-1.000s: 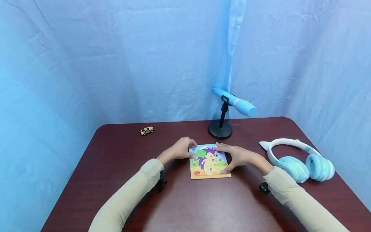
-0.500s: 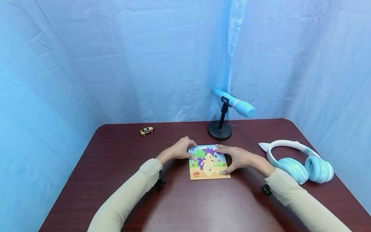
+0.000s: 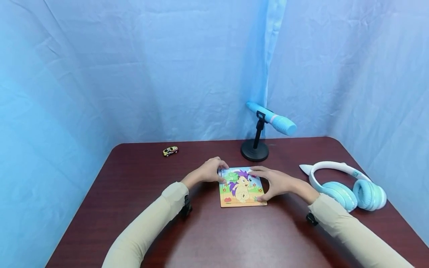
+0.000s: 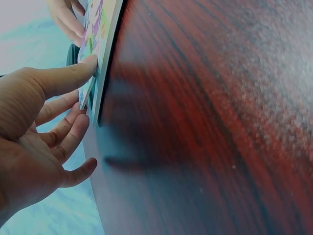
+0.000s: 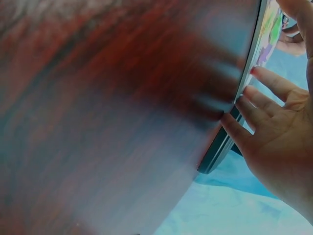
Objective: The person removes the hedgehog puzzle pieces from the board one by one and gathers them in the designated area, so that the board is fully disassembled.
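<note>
A square jigsaw puzzle (image 3: 242, 203) with a purple-spined hedgehog lies flat on the dark red table. My left hand (image 3: 210, 171) is at its upper left corner. In the left wrist view, thumb and fingers pinch a thin puzzle piece (image 4: 86, 95), tilted slightly up from the board (image 4: 101, 90). My right hand (image 3: 276, 181) spans the right side, thumb near the lower right corner and fingers at the upper right. In the right wrist view, the right fingers (image 5: 259, 105) reach out fairly straight and touch the puzzle's edge and face.
Behind the puzzle stands a light blue microphone (image 3: 279, 123) on a black stand (image 3: 254, 150). White and turquoise headphones (image 3: 338, 193) lie beyond my right forearm. A small toy car (image 3: 170, 150) sits at the back left. Blue cloth (image 3: 187, 74) hangs around the table.
Both hands stay nearly where they were. The green patch beside the left fingertips changes outline, with a knobbed piece edge now showing more plainly. The view shifts slightly.
</note>
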